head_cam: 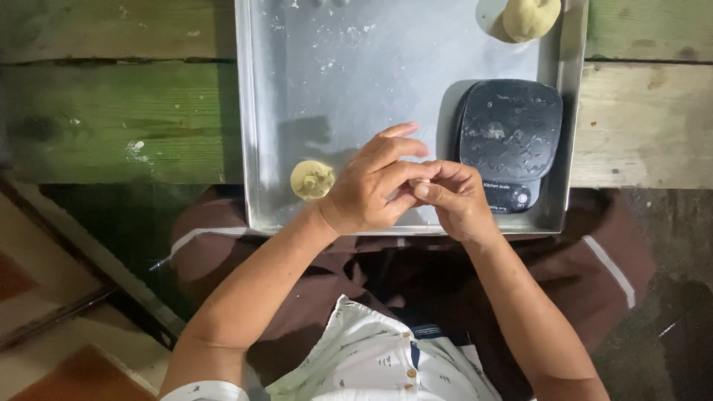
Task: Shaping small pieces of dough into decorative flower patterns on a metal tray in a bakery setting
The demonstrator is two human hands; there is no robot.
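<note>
Both my hands meet over the near edge of a metal tray [260,148]. My left hand [371,182] curls over my right hand [449,194], fingertips touching, and whatever lies between them is hidden. A small flattened dough piece [312,180] with a dented top lies on the tray just left of my left hand. A larger dough ball [530,16] sits in the tray's far right corner.
A black kitchen scale [509,137] stands on the tray's right side, close to my right hand. The tray rests on a worn green wooden bench [119,119]. Flour specks dust the tray's far part. My knees in brown trousers [223,252] are below.
</note>
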